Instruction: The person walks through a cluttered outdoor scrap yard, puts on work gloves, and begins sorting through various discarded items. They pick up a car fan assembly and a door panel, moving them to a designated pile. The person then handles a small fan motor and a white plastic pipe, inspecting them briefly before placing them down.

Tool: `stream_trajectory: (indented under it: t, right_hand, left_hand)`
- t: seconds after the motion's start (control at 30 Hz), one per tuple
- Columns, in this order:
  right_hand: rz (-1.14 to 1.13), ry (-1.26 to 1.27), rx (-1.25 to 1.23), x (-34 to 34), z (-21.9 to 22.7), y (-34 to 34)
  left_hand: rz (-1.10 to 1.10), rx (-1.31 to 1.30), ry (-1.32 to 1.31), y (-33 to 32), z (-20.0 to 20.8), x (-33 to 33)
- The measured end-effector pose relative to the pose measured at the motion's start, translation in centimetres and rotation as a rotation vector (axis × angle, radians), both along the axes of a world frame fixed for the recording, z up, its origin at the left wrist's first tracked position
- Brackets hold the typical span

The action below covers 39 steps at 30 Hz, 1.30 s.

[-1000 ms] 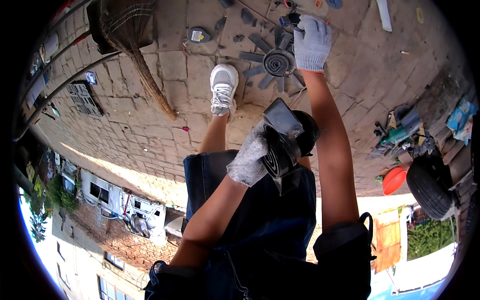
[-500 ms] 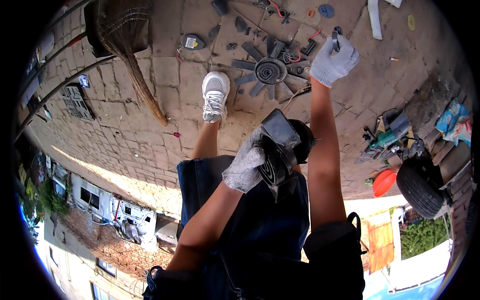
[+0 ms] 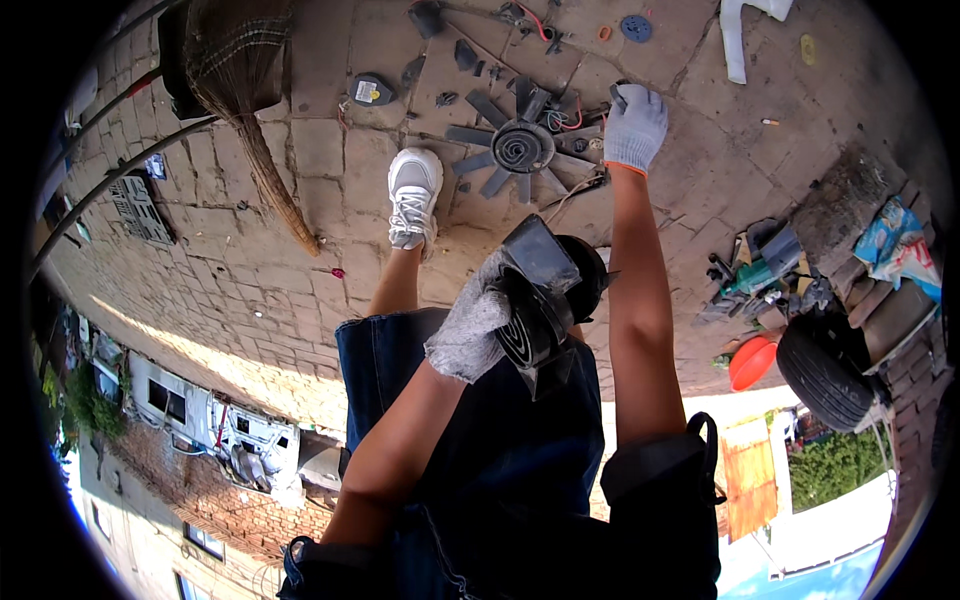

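Note:
My left hand (image 3: pixel 468 325), in a grey work glove, grips a black plastic fan part (image 3: pixel 540 300) with a round coiled-looking hub and broad blades, held over my lap. Just above the paving is my right hand (image 3: pixel 635 125), gloved in pale grey with an orange cuff. Its fingers are curled, and a small dark piece shows at their tips; its kind I cannot make out. Left of that hand, a black fan wheel (image 3: pixel 521 147) lies flat, its blades spread around a round hub. Thin red and green wires (image 3: pixel 566 118) lie between the wheel and my right hand.
A straw broom (image 3: pixel 250 110) rests at the upper left, near a black label-bearing part (image 3: pixel 372 90). A blue disc (image 3: pixel 636 28) and white plastic piece (image 3: pixel 735 40) lie farther off. On the right are a tyre (image 3: pixel 830 370), a red bowl-like item (image 3: pixel 752 362) and scrap parts (image 3: pixel 765 260).
My right hand has moved down and left, closer to the fan wheel, carrying a small dark piece. My left hand still holds the fan part. The whole view has shifted slightly.

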State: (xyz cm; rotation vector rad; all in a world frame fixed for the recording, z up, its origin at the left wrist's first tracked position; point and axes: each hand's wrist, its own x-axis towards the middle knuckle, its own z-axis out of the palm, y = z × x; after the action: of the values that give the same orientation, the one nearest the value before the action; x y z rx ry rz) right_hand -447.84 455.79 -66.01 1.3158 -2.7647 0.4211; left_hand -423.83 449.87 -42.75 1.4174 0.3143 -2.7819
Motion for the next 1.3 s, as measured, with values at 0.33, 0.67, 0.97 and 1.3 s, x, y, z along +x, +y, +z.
stream_trajectory:
  t: [0.33, 0.67, 0.97, 1.3]
  right_hand:
    - [-0.781, -1.572, -1.082, 0.8, 6.3, 1.8]
    - [-0.615, -0.996, -0.222, -1.5, 1.7, 4.5]
    - [-0.934, -1.470, -0.659, -0.9, 1.3, 1.1]
    - [-0.382, -1.193, -0.151, 4.2, -5.0, 1.7]
  left_hand:
    - [0.133, -0.056, 0.029, 0.7, -0.3, 0.3]
    - [0.116, -0.069, 0.012, 1.3, 0.5, -0.2]
    - [0.136, -0.057, -0.020, 1.7, 0.0, 0.4]
    - [0.119, -0.063, 0.017, 1.6, -0.3, 0.2]
